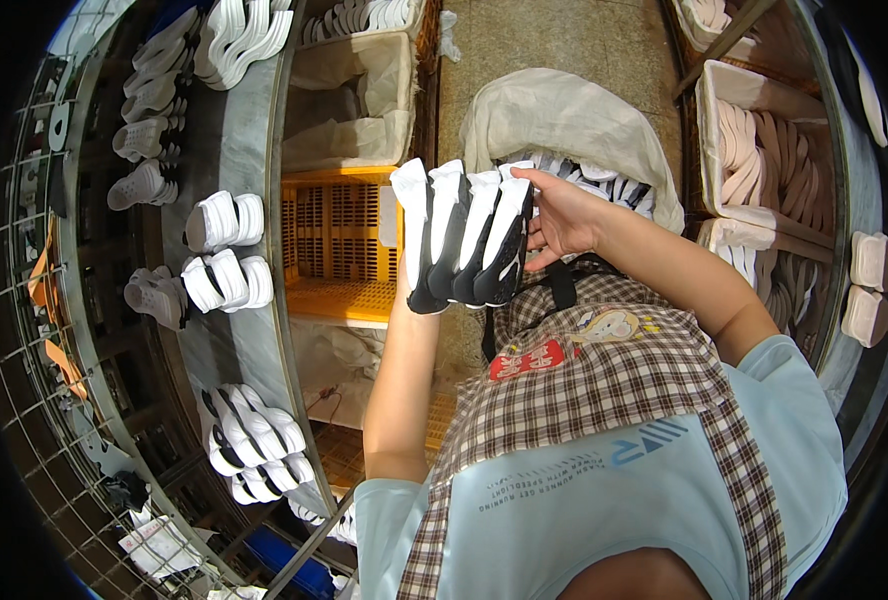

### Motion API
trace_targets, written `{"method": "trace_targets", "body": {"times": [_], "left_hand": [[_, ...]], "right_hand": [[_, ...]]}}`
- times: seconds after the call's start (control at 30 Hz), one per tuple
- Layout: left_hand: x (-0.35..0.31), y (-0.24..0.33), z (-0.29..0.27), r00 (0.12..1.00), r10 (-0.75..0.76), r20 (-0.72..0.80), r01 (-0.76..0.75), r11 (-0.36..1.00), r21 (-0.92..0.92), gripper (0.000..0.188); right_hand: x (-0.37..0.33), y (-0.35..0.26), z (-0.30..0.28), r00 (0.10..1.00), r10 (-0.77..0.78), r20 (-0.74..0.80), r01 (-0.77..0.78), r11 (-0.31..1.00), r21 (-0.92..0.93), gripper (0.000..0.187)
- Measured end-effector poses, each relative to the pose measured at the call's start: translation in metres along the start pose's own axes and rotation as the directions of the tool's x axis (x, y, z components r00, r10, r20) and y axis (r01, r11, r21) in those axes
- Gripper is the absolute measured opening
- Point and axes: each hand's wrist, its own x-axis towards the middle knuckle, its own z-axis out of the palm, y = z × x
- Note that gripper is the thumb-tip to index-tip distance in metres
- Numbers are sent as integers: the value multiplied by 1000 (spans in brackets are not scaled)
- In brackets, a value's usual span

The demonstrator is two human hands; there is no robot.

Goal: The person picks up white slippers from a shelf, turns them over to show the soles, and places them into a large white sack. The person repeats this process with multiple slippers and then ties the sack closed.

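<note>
A row of several black-and-white shoe soles [461, 240] stands nested on edge in front of my chest, white ends up and rounded black ends toward me. My right hand [562, 218] presses on the right end of the row, its thumb at the top edge and its fingers curled along the side. From the left, my left hand [402, 279] supports the row; its fingers are hidden behind the soles. Just beyond sits a pale cloth sack [574, 110] with more black-and-white soles [614, 187] showing at its mouth.
At left a grey bench [229, 345] carries stacked white soles [227, 280], beside a wire mesh [24, 330]. A yellow crate [339, 230] and a cloth-lined bin [349, 100] stand along it. Lined bins of pinkish soles [769, 165] line the right side.
</note>
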Motion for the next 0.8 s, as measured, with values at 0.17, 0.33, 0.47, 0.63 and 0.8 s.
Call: {"method": "trace_targets", "body": {"times": [0.17,0.33,0.47,0.63,0.8], "left_hand": [[-6,-3,-4,989,91,113,-113,972,204,39],[-13,-11,-22,998,54,20,-57,976,208,43],[-12,-17,-32,991,100,83,-126,893,432,42],[-12,-21,-36,989,106,105,-149,699,699,41],[-12,-23,-38,992,-122,-20,121,991,-60,40]], "right_hand": [[2,1,-1,999,19,35,-19,999,26,70],[6,6,-2,995,71,64,-76,993,85,70],[9,14,-5,995,89,38,-94,982,165,67],[13,23,-10,995,99,24,-101,963,250,66],[17,32,-12,993,116,19,-116,943,312,64]]}}
